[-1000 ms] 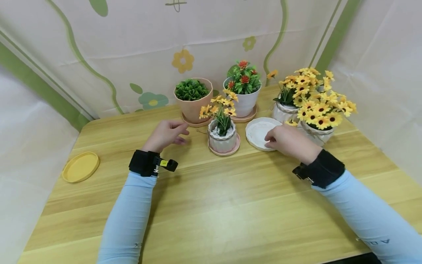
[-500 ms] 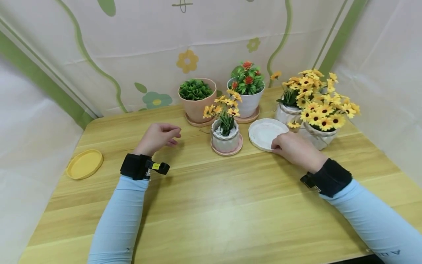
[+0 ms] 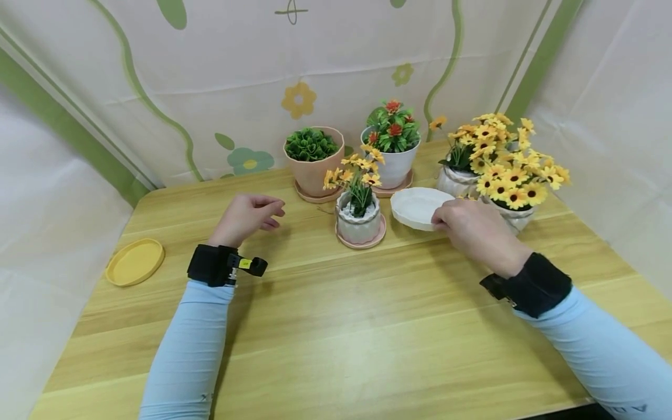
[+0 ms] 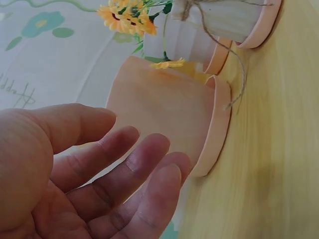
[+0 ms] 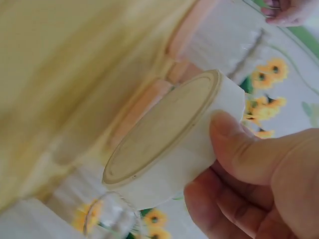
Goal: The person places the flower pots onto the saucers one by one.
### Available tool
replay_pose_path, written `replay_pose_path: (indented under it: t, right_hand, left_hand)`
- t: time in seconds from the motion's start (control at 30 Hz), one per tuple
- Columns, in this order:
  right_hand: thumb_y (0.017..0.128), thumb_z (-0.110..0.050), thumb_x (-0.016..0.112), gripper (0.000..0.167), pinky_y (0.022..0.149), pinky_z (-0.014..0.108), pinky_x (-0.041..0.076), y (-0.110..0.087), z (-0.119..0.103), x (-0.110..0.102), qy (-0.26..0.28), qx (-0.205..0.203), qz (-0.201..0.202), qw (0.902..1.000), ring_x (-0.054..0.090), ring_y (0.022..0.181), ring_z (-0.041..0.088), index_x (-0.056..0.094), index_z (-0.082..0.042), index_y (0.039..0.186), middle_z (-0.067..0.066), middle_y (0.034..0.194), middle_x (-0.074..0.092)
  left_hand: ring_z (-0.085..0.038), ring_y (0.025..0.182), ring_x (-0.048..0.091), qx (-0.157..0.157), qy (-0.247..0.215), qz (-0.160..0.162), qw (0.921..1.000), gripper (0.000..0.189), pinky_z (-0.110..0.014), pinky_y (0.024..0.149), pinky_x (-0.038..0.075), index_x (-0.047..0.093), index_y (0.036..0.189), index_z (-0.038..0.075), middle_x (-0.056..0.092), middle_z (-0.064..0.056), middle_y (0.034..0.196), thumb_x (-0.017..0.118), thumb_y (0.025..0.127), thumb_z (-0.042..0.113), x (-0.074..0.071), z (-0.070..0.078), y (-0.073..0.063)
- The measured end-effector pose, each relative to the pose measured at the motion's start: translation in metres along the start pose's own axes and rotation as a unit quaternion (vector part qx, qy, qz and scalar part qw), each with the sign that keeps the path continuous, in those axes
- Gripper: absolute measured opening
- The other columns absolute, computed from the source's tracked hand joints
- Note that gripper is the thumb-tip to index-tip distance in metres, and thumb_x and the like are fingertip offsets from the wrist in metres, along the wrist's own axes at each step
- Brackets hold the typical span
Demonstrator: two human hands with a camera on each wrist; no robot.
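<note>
My right hand (image 3: 475, 233) pinches the near right rim of a white saucer (image 3: 415, 205), raised a little off the table. In the right wrist view the underside of the white saucer (image 5: 164, 129) shows, with the thumb on its outer wall. To the left, my left hand (image 3: 247, 219) hovers over the table with loosely bent fingers and holds nothing. The left wrist view puts those fingers (image 4: 149, 154) in front of the peach pot (image 4: 154, 109). Between the hands stands a small grey-white pot (image 3: 359, 224) of yellow flowers on a pink saucer (image 3: 377, 239).
Behind, the peach pot (image 3: 313, 172) of green leaves and a white pot (image 3: 396, 169) with red flowers stand on saucers. Two wrapped pots of yellow flowers (image 3: 517, 181) stand close beside the right hand. A yellow saucer (image 3: 135, 262) lies at the far left of the wooden table (image 3: 336, 326).
My right hand has taken hold of the white saucer's rim and lifted it off the table, tilting it. My left hand has drawn back left, away from the peach pot.
</note>
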State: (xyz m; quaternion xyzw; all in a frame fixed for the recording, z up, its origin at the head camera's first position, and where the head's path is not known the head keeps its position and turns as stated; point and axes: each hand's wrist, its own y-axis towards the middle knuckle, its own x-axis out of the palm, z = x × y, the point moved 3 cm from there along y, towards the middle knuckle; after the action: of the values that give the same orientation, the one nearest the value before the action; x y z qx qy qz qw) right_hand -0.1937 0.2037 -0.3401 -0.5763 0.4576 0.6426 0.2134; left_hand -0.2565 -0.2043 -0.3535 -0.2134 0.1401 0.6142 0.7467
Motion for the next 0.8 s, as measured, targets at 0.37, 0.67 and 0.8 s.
replay_pose_path:
  t: [0.37, 0.67, 0.8]
  right_hand:
    - [0.082, -0.002, 0.080, 0.008, 0.059, 0.052, 0.056, 0.014, -0.022, -0.066, -0.013, 0.005, 0.118, 0.9929, 0.068, 0.076, 0.032, 0.076, -0.004, 0.088, 0.012, 0.086, 0.072]
    - [0.084, 0.002, 0.075, 0.005, 0.058, 0.050, 0.055, 0.041, -0.048, -0.099, -0.018, -0.052, 0.185, 0.9811, 0.066, 0.075, 0.030, 0.075, -0.003, 0.086, 0.010, 0.083, 0.071]
    - [0.086, -0.001, 0.074, 0.004, 0.062, 0.048, 0.055, 0.054, -0.064, -0.099, -0.009, -0.071, 0.199, 0.9773, 0.066, 0.077, 0.028, 0.074, -0.005, 0.084, 0.008, 0.082, 0.071]
  left_hand:
    - [-0.025, 0.087, 0.071, 0.044, -0.017, 0.050, 0.9976, 0.045, -0.032, 0.077, 0.059, 0.065, 0.127, 0.000, 0.070, -0.019, 0.112, 0.063, 0.098, 0.035, -0.030, 0.008, -0.016]
    - [-0.021, 0.087, 0.071, 0.037, -0.008, 0.067, 0.9970, 0.046, -0.035, 0.080, 0.059, 0.066, 0.126, 0.002, 0.071, -0.012, 0.110, 0.063, 0.098, 0.038, -0.043, 0.012, -0.026]
    - [-0.020, 0.089, 0.071, 0.032, -0.008, 0.072, 0.9968, 0.047, -0.036, 0.082, 0.058, 0.065, 0.127, 0.003, 0.068, -0.017, 0.116, 0.062, 0.098, 0.039, -0.046, 0.014, -0.030]
